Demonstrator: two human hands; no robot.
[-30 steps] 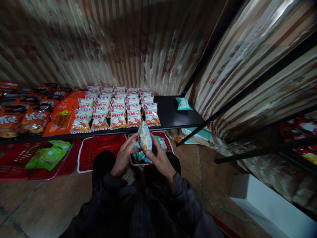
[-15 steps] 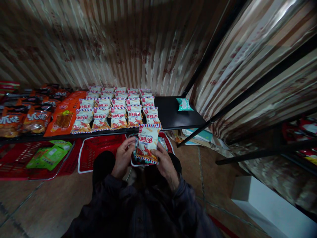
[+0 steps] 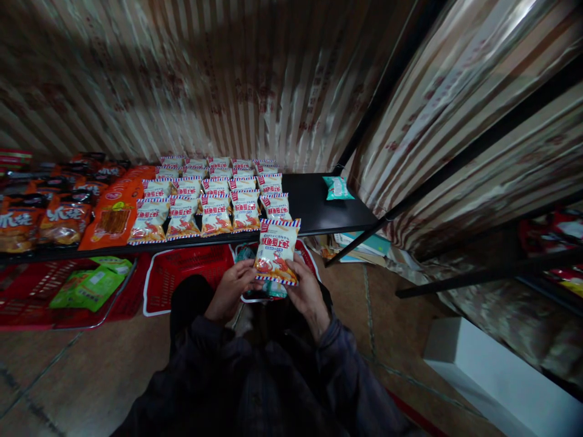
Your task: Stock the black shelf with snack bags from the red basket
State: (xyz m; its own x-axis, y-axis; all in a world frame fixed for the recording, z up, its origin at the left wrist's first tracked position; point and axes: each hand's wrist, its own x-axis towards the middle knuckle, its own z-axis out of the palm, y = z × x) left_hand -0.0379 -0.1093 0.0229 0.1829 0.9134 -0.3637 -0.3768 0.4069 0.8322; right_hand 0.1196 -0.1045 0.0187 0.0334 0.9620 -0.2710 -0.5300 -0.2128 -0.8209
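Observation:
A white snack bag (image 3: 274,250) with red lettering and striped ends is held in front of the shelf's front edge. My right hand (image 3: 306,292) grips its lower right side, thumb on the front. Fingers of my left hand (image 3: 233,288) are closed at the bag's lower left edge. Rows of matching white bags (image 3: 215,212) stand on the black shelf (image 3: 314,209), just beyond the held one. Under my hands, teal bags (image 3: 274,289) lie in a red basket, partly hidden.
Orange bags (image 3: 113,212) fill the shelf's left part, and one teal bag (image 3: 337,188) lies at its right. Below are a red basket (image 3: 175,273) and green packets (image 3: 93,288). Black posts (image 3: 364,243) and a white box (image 3: 496,370) are at right.
The held bag has risen slightly and tilted, moving a little right with my right hand. My left hand's fingers have drawn closer together at its lower edge.

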